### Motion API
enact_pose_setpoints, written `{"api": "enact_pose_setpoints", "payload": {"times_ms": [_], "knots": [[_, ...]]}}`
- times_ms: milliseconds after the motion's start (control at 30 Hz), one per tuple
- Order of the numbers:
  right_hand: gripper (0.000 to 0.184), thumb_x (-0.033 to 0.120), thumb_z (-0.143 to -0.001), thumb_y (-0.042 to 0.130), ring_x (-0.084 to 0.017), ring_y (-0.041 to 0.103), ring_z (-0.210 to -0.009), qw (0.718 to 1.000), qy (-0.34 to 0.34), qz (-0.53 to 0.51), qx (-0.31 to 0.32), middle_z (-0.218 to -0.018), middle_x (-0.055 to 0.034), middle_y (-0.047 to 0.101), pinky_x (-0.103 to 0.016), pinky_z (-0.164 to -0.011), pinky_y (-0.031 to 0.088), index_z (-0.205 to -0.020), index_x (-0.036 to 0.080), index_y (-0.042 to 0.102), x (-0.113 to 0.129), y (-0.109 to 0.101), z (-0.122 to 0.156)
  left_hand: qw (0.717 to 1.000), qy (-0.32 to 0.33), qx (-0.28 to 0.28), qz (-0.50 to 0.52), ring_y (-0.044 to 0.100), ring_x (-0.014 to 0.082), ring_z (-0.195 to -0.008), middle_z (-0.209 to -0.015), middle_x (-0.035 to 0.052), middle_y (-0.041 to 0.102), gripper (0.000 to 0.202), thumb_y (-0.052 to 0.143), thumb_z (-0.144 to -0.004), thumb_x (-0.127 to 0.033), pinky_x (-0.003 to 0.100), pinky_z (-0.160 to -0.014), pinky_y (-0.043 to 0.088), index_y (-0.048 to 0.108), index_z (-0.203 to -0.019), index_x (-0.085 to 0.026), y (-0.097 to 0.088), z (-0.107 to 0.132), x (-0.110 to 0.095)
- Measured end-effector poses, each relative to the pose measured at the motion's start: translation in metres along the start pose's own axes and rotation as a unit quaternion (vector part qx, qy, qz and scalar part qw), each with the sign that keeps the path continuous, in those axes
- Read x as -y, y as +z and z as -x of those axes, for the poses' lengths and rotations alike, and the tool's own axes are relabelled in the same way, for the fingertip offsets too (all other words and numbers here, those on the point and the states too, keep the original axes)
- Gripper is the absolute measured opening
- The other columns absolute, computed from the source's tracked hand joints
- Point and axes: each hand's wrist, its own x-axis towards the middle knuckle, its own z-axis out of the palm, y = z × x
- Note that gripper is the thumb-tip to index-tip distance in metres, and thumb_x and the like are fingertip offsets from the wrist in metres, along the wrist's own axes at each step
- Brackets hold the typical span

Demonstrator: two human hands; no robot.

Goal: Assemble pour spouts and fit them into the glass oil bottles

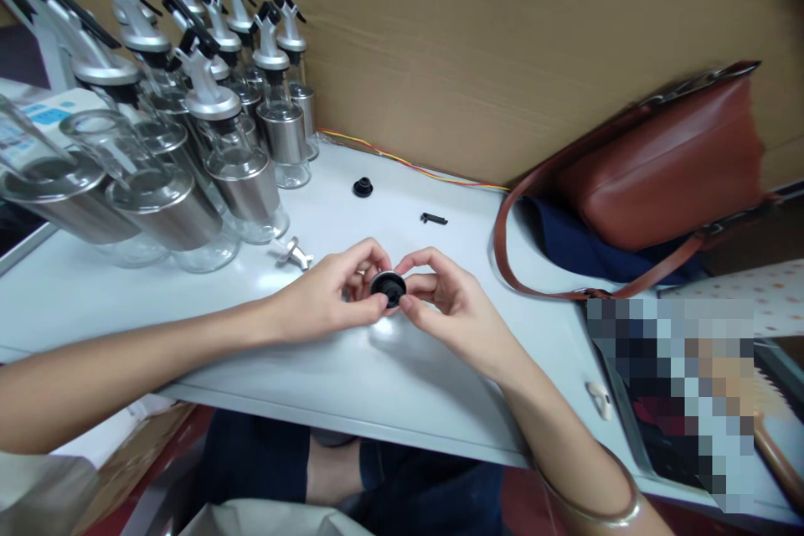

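Note:
Between my hands, above the white table (339, 385), is a round black stopper with a silver rim (388, 288), its black inner side turned toward me. My left hand (342, 289) pinches its left edge with thumb and fingers. From the right, my right hand (449, 306) grips the opposite edge the same way. A silver pourer spout (294, 254) lies just left of my left hand. Farther back are a black rubber stopper (363, 187) and a small black lever (434, 219).
Several glass bottles with steel sleeves (248, 184) crowd the left, most with pourers fitted. A cardboard wall (477, 50) closes off the back, with thin coloured wires (408, 163) along its foot. A brown bag (672, 167) and a white earbud-like piece (599, 399) are at right.

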Motion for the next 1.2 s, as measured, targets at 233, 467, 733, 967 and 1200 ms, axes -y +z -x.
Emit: {"api": "enact_pose_setpoints", "payload": {"times_ms": [233, 467, 733, 967, 1200], "knots": [[0.022, 0.019, -0.076, 0.059, -0.012, 0.058, -0.066, 1.0, 0.015, 0.001, 0.013, -0.071, 0.0028, 0.065, -0.026, -0.069, 0.043, -0.095, 0.021, 0.049, -0.0038, 0.0045, -0.0015, 0.999, -0.022, 0.018, -0.029, 0.036, 0.0082, -0.051, -0.057, -0.0087, 0.045, 0.019, 0.053, -0.074, -0.029, 0.021, -0.051, 0.027, 0.038, -0.082, -0.021, 0.0009, 0.0006, 0.0038], [0.025, 0.017, -0.074, 0.06, -0.012, 0.057, -0.065, 1.0, 0.005, 0.017, 0.007, -0.072, 0.0028, 0.066, -0.026, -0.069, 0.044, -0.095, 0.022, 0.049, -0.0013, 0.0039, -0.0003, 0.999, -0.006, 0.02, -0.04, 0.039, 0.0092, -0.056, -0.064, -0.0068, 0.045, 0.021, 0.055, -0.074, -0.028, 0.021, -0.052, 0.029, 0.038, -0.082, -0.021, 0.0006, 0.0022, 0.0065], [0.019, 0.017, -0.072, 0.06, -0.013, 0.057, -0.067, 0.999, -0.011, 0.037, -0.007, -0.069, 0.0028, 0.066, -0.027, -0.069, 0.043, -0.085, 0.022, 0.047, 0.0014, 0.0059, 0.0004, 0.999, 0.001, 0.008, -0.048, 0.036, 0.0093, -0.057, -0.065, -0.0066, 0.042, 0.019, 0.054, -0.072, -0.026, 0.021, -0.051, 0.029, 0.037, -0.079, -0.022, 0.0017, 0.0036, 0.0062], [0.019, 0.016, -0.072, 0.06, -0.013, 0.06, -0.068, 0.999, -0.014, 0.039, -0.009, -0.069, 0.0038, 0.063, -0.026, -0.068, 0.043, -0.078, 0.022, 0.044, -0.0011, 0.0054, 0.0012, 0.997, 0.002, 0.01, -0.071, 0.033, 0.008, -0.054, -0.065, -0.007, 0.04, 0.018, 0.053, -0.073, -0.025, 0.019, -0.048, 0.027, 0.037, -0.08, -0.022, 0.0022, 0.0046, 0.0081], [0.018, 0.014, -0.071, 0.06, -0.015, 0.063, -0.071, 0.998, -0.029, 0.041, -0.023, -0.072, 0.0026, 0.065, -0.027, -0.07, 0.045, -0.076, 0.022, 0.044, -0.0009, 0.0068, 0.0007, 0.998, 0.01, 0.0, -0.059, 0.037, 0.0077, -0.057, -0.067, -0.0064, 0.043, 0.017, 0.055, -0.074, -0.023, 0.019, -0.051, 0.032, 0.039, -0.081, -0.021, 0.0041, 0.0056, 0.0063]]}}
